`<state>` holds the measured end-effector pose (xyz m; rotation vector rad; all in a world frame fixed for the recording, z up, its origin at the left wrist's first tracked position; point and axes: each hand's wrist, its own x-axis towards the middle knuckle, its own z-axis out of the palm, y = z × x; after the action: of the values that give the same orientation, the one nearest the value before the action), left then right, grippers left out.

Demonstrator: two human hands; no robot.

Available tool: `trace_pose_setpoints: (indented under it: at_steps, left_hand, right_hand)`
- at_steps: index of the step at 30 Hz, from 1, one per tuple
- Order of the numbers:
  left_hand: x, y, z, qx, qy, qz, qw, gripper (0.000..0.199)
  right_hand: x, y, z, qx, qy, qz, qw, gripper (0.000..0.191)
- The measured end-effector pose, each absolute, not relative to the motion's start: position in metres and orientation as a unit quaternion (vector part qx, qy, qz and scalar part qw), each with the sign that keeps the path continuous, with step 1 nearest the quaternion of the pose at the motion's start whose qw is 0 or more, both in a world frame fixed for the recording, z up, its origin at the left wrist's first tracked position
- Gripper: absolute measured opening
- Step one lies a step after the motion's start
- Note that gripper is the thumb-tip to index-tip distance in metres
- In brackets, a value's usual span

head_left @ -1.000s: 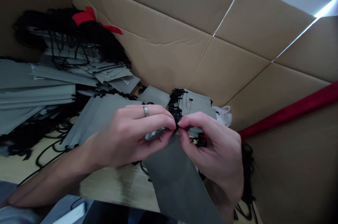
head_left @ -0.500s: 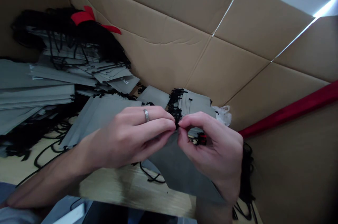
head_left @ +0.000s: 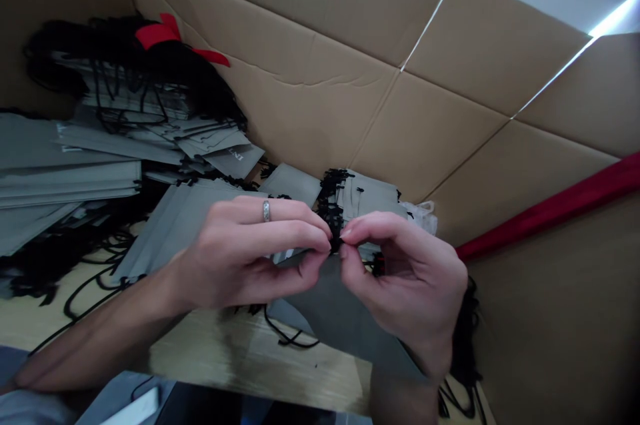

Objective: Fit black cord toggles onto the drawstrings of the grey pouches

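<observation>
Both of my hands meet near the middle, fingertips almost touching. My left hand (head_left: pixel 260 248), with a ring on one finger, pinches something small and dark at its fingertips. Thumb and index of my right hand (head_left: pixel 405 271) are pinched at the same dark bit, which looks like black cord (head_left: pixel 335 242) at the edge of a grey pouch (head_left: pixel 345 311). That pouch hangs below my fingers and passes behind my right hand. The exact grip is too small to make out.
Stacks of grey pouches (head_left: pixel 165 221) with black cords lie to the left. A red strip (head_left: pixel 157 33) rests on the black bundle behind. Another pouch stack (head_left: pixel 373 191) stands beyond my hands. Cardboard walls (head_left: pixel 320 51) enclose the wooden table (head_left: pixel 250 358); red fabric (head_left: pixel 550 208) crosses the right.
My left hand has shifted slightly left and its fingers have bent, opening a gap between thumb and index. My right hand has moved slightly right.
</observation>
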<state>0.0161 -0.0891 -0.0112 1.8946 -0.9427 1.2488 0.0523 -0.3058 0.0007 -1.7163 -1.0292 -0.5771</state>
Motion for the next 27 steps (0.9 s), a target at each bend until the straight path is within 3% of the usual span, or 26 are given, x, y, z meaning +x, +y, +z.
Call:
trace_pose_setpoints:
  at_steps: [5,27]
  left_hand:
    - [0.02,-0.089,-0.01,0.728,-0.36,0.452,0.368,0.018]
    - [0.004,-0.09,-0.022,0.772,-0.31,0.526,0.177,0.02]
  right_hand:
    - [0.053,-0.304,0.0,-0.719,-0.401,-0.249,0.51,0.027]
    - [0.049,-0.296,-0.004,-0.731,-0.346,-0.295,0.509,0.025]
